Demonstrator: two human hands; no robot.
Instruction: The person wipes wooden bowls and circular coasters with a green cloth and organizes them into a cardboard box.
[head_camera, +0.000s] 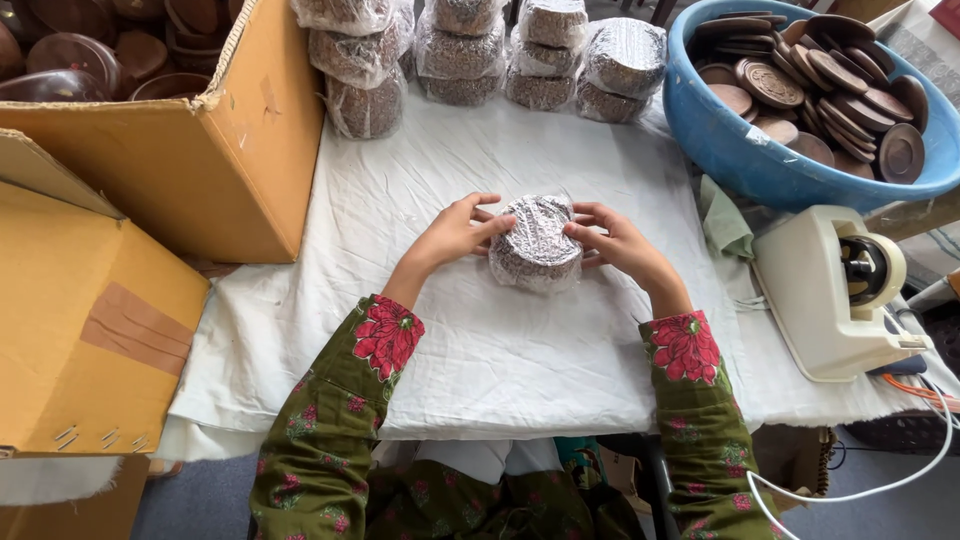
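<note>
A round stack wrapped in clear plastic (537, 243) is gripped from both sides: the left hand (455, 232) is pressed against its left edge and the right hand (618, 240) against its right edge, with the fingers curled over the top. The stack is stood on the white cloth that covers the table (480, 340), directly between the two hands.

Just to the right of the right hand, a cream tape dispenser (830, 290) is set on the cloth, and a green rag (725, 225) is seen between it and the hand. To the left of the left hand, closed cardboard boxes (90, 310) are placed at the table's edge.

Beyond the right hand, a blue plastic basin (740, 150) is filled with dark brown round discs (815, 80), piled loosely. Beyond the left hand, an open cardboard box (200, 150) is seen, with brown bowl-like pieces (80, 50) held inside it. Straight ahead of both hands, at the far edge of the table, more wrapped stacks (470, 50) are lined up in a row, some laid two high.
</note>
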